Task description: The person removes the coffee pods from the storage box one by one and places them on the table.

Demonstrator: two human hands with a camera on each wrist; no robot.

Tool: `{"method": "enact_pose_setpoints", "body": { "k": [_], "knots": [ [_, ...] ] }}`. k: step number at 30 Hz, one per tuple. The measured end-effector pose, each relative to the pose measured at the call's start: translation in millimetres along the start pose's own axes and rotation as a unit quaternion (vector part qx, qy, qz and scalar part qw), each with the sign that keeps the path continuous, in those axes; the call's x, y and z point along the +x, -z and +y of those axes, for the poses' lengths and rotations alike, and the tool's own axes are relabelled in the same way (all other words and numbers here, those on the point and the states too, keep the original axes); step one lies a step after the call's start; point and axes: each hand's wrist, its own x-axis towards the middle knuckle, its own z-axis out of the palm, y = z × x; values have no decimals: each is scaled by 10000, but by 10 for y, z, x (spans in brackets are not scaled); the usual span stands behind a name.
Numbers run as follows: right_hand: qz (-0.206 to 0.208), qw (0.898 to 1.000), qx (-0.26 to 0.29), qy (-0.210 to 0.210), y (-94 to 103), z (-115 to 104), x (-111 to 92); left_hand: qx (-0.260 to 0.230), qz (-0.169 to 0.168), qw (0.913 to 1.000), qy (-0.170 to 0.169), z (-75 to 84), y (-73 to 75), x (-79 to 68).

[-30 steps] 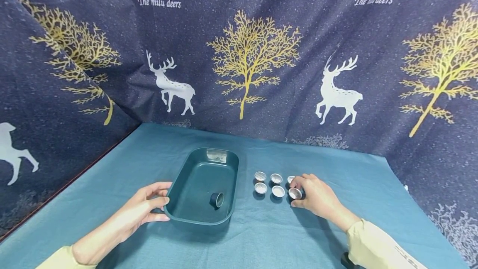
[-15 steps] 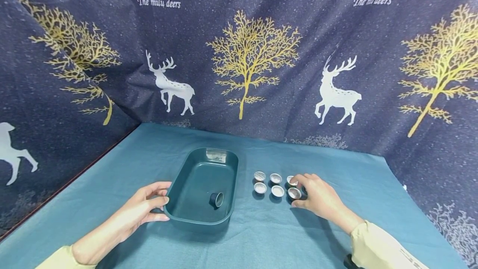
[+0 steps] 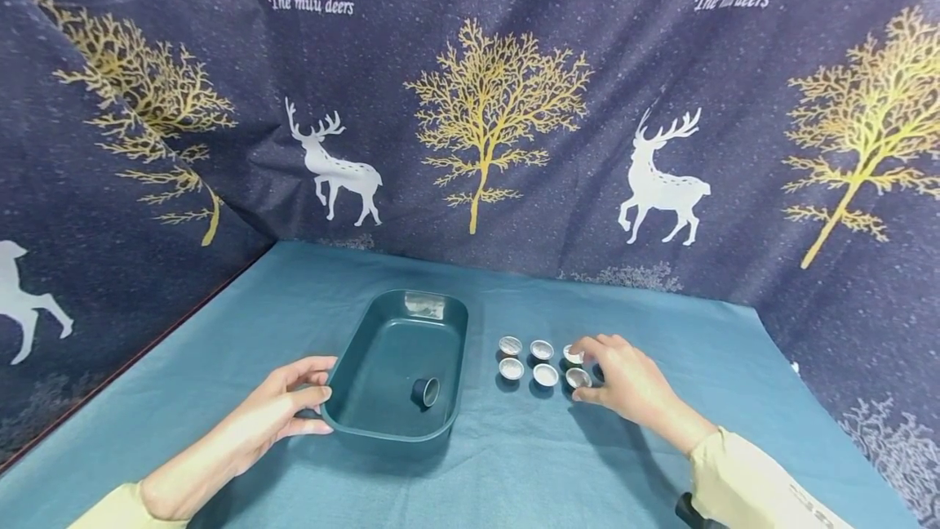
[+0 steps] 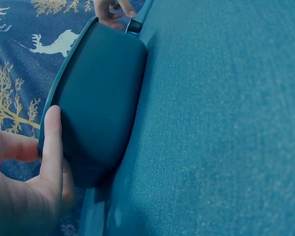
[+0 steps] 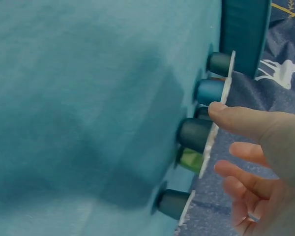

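Note:
My left hand (image 3: 286, 406) holds the near left side of a dark green rectangular tub (image 3: 389, 434), one finger along the outer wall in the left wrist view. Inside the tub a dark coffee capsule (image 3: 422, 393) lies on its side. To the right, several foil-topped coffee capsules stand in two short rows. Over their right end hovers my right hand (image 3: 622, 378), fingers loosely bent and apart. Its thumb lies by the front right capsule (image 3: 577, 380), its fingertips by the back right capsule (image 3: 572, 356). Another dark capsule (image 5: 173, 204) stands at the group's end, mostly hidden by this hand in the head view.
A blue-green cloth (image 3: 507, 480) covers the table. Behind it hangs a dark blue curtain (image 3: 558, 227) printed with deer and trees. In the right wrist view, a blue capsule (image 5: 210, 92) and a green capsule (image 5: 191, 160) stand among dark ones.
My right hand has shifted slightly, its thumb now a little higher over the front right capsule. More of the back right capsule's lid shows. The left hand and tub have stayed put.

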Motion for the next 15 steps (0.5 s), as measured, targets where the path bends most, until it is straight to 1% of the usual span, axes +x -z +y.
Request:
{"method": "enact_pose_setpoints", "body": {
  "k": [3, 7, 15],
  "knots": [
    [40, 9999, 47, 95, 46, -16, 34, 13, -1, 10000, -3, 0, 3, 0],
    [-76, 9999, 15, 147, 108, -60, 90, 5, -10, 10000, 11, 1, 5, 1],
    [-232, 9992, -62, 318, 233, -246, 256, 37, 7, 10000, -37, 2, 4, -4]
  ]
}}
